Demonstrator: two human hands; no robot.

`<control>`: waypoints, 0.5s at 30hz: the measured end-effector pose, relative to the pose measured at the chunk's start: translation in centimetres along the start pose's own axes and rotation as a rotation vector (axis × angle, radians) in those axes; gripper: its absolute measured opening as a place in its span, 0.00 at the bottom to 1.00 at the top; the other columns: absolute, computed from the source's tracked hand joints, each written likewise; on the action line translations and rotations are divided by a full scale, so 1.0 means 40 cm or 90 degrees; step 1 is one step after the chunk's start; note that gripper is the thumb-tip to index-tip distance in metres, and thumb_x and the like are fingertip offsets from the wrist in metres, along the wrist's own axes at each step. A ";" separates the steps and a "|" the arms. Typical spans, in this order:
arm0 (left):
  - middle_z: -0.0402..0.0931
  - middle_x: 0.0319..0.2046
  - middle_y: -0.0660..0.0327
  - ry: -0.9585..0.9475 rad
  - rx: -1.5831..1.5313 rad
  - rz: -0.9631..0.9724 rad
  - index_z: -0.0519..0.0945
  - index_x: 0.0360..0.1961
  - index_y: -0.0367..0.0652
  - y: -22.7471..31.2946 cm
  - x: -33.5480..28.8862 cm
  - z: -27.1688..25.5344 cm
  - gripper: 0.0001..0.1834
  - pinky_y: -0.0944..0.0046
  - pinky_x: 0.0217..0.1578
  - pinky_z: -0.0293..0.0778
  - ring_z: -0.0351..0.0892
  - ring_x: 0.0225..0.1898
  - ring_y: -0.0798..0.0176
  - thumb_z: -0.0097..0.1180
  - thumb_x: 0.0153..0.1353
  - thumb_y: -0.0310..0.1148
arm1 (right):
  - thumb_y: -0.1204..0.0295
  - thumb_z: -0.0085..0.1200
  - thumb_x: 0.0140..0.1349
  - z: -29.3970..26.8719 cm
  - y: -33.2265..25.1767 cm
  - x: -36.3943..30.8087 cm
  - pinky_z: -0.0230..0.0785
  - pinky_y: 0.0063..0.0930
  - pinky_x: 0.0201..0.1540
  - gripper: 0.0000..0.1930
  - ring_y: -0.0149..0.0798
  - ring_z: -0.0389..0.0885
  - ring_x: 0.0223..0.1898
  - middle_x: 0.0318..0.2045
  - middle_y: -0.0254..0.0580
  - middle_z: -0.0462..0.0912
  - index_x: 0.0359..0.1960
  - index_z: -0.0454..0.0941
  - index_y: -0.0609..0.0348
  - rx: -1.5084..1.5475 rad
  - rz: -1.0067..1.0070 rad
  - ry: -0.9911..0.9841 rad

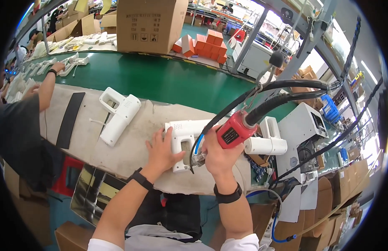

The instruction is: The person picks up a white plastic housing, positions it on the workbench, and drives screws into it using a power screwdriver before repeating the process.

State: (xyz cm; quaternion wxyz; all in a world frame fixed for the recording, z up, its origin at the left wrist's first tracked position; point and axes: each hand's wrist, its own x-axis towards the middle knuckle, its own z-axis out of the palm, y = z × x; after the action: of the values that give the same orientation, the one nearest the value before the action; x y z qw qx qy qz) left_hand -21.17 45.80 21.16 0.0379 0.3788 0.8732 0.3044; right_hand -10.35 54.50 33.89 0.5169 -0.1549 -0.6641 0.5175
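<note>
My right hand (220,157) is wrapped round a red power screwdriver (235,130) with a thick black cable at its back. The tool points down at a white gun-shaped plastic housing (183,129) with a looped handle; its tip is hidden by my hand and a blue tube. With fingers spread, my left hand (161,151) steadies the housing's left side, thumb on the handle. A second white housing (120,119) with a short white lead lies left of my hands. To the right, beyond the screwdriver, sits another white housing (267,145).
A black strip (71,119) lies on the pale work mat (150,115). Beyond runs a green conveyor belt (160,75), with a large carton (150,27) and orange boxes (210,47) behind. A co-worker's arm (47,85) reaches in at left. A white machine (300,129) stands right.
</note>
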 end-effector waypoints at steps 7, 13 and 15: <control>0.53 0.61 0.47 0.002 -0.013 0.000 0.56 0.65 0.46 -0.006 -0.004 -0.011 0.50 0.26 0.56 0.46 0.50 0.64 0.43 0.66 0.42 0.51 | 0.73 0.50 0.62 0.005 -0.178 -0.008 0.62 0.20 0.14 0.06 0.31 0.71 0.14 0.15 0.40 0.71 0.35 0.70 0.64 0.183 0.017 0.057; 0.54 0.61 0.47 -0.033 -0.016 -0.016 0.57 0.65 0.46 -0.011 0.000 -0.005 0.50 0.25 0.56 0.46 0.49 0.64 0.43 0.65 0.43 0.53 | 0.74 0.53 0.62 0.073 -0.170 -0.014 0.58 0.17 0.12 0.07 0.27 0.69 0.11 0.15 0.36 0.73 0.35 0.72 0.66 0.099 0.026 -0.024; 0.54 0.61 0.47 -0.024 -0.021 -0.002 0.58 0.65 0.46 -0.010 -0.001 -0.008 0.50 0.25 0.55 0.47 0.51 0.63 0.43 0.65 0.43 0.54 | 0.76 0.53 0.62 0.077 -0.148 -0.014 0.58 0.16 0.12 0.06 0.25 0.70 0.11 0.16 0.35 0.74 0.36 0.72 0.65 0.102 -0.001 -0.029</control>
State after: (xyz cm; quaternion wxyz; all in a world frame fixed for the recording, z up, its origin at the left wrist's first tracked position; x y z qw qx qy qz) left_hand -21.49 45.40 21.21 0.0606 0.3826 0.8678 0.3113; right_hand -10.76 50.01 38.81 0.5131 -0.1005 -0.6320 0.5721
